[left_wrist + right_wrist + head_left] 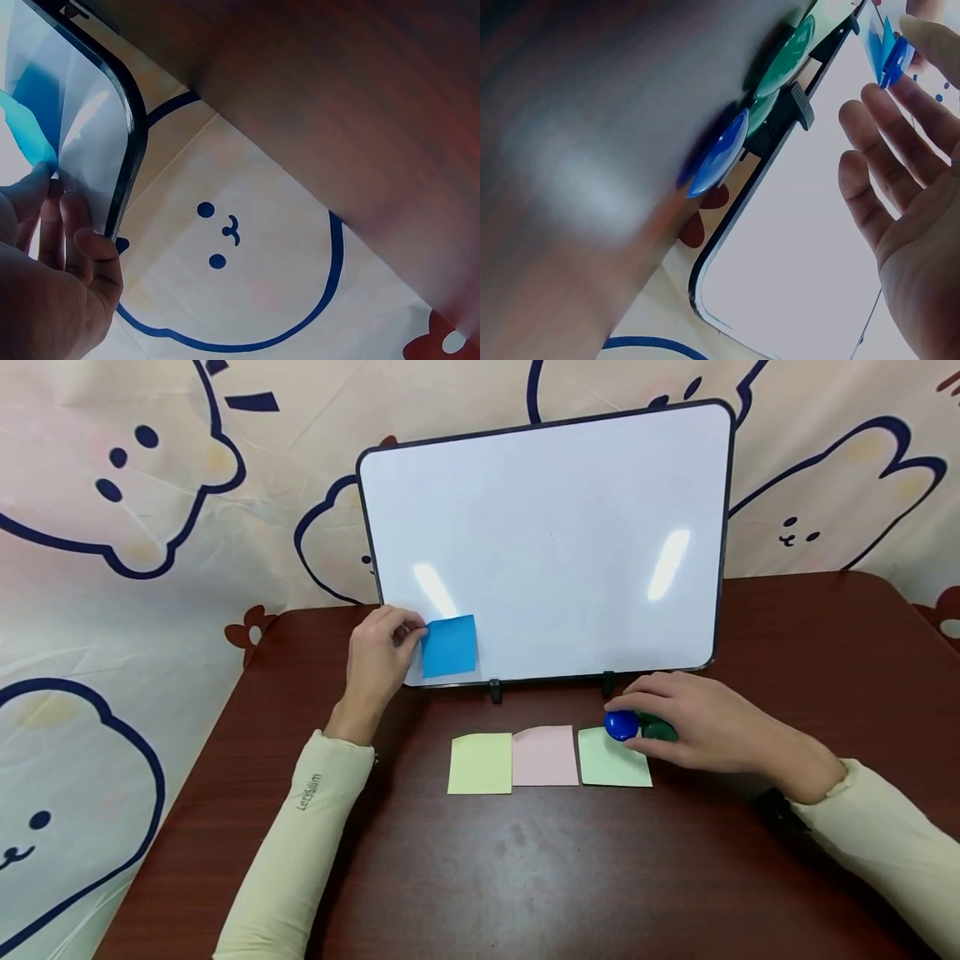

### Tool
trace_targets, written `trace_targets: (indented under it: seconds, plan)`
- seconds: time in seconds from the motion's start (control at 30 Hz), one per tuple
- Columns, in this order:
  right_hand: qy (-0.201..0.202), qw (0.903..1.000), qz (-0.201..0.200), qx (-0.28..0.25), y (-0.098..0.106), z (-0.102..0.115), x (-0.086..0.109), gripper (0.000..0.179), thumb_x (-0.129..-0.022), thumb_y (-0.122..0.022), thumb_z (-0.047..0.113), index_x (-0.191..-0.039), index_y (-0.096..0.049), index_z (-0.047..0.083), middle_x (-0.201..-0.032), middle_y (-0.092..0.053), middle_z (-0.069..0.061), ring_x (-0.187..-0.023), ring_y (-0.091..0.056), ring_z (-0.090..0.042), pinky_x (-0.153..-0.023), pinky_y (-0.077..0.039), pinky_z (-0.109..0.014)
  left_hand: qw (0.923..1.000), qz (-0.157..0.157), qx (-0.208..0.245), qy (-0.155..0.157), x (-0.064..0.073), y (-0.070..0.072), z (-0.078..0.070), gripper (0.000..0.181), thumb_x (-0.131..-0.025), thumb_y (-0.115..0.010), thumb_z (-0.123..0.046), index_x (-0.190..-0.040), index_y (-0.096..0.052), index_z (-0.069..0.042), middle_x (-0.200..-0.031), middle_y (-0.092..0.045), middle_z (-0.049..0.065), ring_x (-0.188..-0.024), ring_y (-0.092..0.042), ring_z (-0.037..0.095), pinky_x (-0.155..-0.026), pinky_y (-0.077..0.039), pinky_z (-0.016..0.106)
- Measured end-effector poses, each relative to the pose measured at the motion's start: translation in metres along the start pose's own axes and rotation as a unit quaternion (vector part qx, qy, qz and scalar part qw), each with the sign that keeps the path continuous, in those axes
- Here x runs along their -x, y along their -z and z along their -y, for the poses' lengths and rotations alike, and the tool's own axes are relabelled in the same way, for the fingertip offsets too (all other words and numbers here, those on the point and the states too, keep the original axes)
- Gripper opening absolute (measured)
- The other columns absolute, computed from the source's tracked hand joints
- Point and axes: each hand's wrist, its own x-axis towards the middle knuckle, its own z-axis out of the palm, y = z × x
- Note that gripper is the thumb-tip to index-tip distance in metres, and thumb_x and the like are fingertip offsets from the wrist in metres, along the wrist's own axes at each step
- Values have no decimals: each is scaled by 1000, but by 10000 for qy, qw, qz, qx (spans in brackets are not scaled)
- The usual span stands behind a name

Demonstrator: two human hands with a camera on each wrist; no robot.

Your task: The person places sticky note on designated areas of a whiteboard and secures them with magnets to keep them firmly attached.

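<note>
A cloth with cartoon faces [67, 627] hangs behind a brown table [510, 877], where a whiteboard [547, 543] stands. By the whiteboard's bottom left corner, the left hand [378, 653] pinches the left edge of a blue paper [450, 647] in front of it, and below the whiteboard's middle lie a yellow paper [480, 765], a pink paper [545, 757] and a light green paper [615, 766]. Below the whiteboard's right part, the right hand [693, 722] pinches a blue disc [621, 725] above the light green paper, near two green discs [786, 56] and another blue disc [720, 155].
</note>
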Motion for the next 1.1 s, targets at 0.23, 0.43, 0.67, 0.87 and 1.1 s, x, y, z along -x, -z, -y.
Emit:
trace_targets:
  seconds: [0.23,0.43,0.67,0.87,1.1]
  plan:
    - [71,10000,-23,-10,-1,3,-4,47,-84,-78,39,-127,-66,25,-119,-67,4,-104,-64,-14,-84,-59,-41,9999,30,74,63,-2,1,0,13,-90,-74,-11,-100,-74,-4,-97,-68,12,-85,-59,25,-78,-54,36]
    - [30,10000,-4,-48,-2,6,-7,46,-85,-77,40,-126,-66,26,-118,-66,6,-101,-63,-11,-83,-58,-38,10000,38,53,38,-3,2,-1,13,-89,-74,-11,-100,-76,-5,-96,-69,12,-85,-60,25,-76,-53,36]
    - [268,9996,-66,-22,-6,15,-15,45,-85,-76,43,-126,-66,26,-115,-66,8,-100,-61,-8,-82,-57,-34,9999,23,91,67,-2,1,1,13,-89,-74,-10,-100,-76,-5,-96,-69,12,-85,-59,25,-76,-53,37]
    - [458,9989,-70,-21,-10,22,-22,44,-86,-76,42,-125,-67,25,-113,-66,8,-100,-61,-8,-82,-56,-34,9999,-20,132,73,0,2,4,13,-88,-75,-9,-100,-76,-4,-95,-69,13,-85,-59,27,-75,-53,38]
    - [556,9984,-67,-43,-12,28,-26,44,-86,-75,42,-125,-66,25,-113,-66,9,-101,-61,-8,-83,-56,-33,9999,-67,105,0,0,2,5,12,-88,-75,-8,-99,-77,-4,-96,-70,13,-85,-60,26,-76,-55,38]
